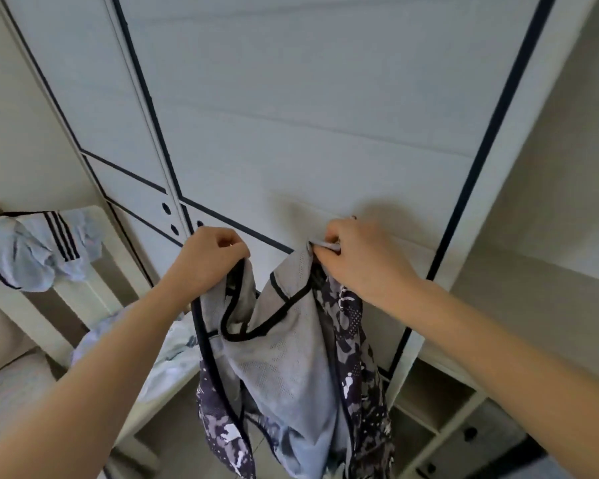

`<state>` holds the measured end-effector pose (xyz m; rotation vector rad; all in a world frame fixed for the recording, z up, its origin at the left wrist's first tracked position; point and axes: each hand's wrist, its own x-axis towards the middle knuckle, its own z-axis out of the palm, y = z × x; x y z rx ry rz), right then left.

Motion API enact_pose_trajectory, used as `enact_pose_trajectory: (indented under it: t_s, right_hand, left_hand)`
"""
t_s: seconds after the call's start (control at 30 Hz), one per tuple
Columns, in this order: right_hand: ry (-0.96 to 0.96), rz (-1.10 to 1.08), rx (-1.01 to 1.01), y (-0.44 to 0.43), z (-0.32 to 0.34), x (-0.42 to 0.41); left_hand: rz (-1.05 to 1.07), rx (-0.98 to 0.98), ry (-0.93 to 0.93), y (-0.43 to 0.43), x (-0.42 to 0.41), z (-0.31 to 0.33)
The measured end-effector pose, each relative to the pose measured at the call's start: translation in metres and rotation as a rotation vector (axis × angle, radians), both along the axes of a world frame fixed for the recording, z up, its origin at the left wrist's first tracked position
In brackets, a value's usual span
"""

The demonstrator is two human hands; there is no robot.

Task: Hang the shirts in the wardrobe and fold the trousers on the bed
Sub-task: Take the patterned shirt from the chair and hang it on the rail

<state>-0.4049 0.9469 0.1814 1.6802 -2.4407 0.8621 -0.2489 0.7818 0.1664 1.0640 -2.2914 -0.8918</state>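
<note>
The person holds a grey mesh shirt (pixel 291 361) up in front of the wardrobe (pixel 308 115), whose pale doors are shut and outlined with dark trim lines. The left hand (pixel 211 257) is curled tight, pinching the shirt's dark-piped edge at the top left. The right hand (pixel 358 262) has its fingers bent round a bunch of fabric at the top right. Between the 2 hands the black-trimmed neck opening sags, and the shirt hangs free below them, its camouflage-printed side showing along both outer edges. The hands are near the door face; whether they touch it cannot be told. 3 dark round spots (pixel 174 229) sit on the door panels just left of the left hand. To the far left, a pale striped garment (pixel 35 252) is draped over the top of the bed frame (pixel 115 257). More light clothing (pixel 166 354) lies heaped on the bed's near corner, just left of the hanging shirt. At the lower right, an open shelf unit (pixel 440 402) stands beside the wardrobe's right edge, below the right forearm. A strip of bare floor shows under the shirt between bed and shelves.
</note>
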Motion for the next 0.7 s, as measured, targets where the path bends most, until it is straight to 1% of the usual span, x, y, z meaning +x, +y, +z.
enact_pose_trajectory:
  t_s: [0.13, 0.37, 0.57, 0.7]
  right_hand:
    - [0.024, -0.034, 0.002, 0.043, -0.004, -0.008]
    - [0.058, -0.033, -0.024, 0.141, -0.013, -0.023]
    - [0.086, -0.057, -0.075, 0.232, -0.014, -0.065]
    - [0.069, -0.137, -0.105, 0.279, -0.018, -0.111]
  left_hand:
    - [-0.113, 0.049, -0.056, 0.035, -0.022, -0.008]
    - [-0.247, 0.032, -0.144, 0.113, -0.056, -0.020]
    - [-0.347, 0.061, -0.116, 0.190, -0.087, -0.025]
    - [-0.424, -0.015, -0.059, 0.240, -0.120, -0.026]
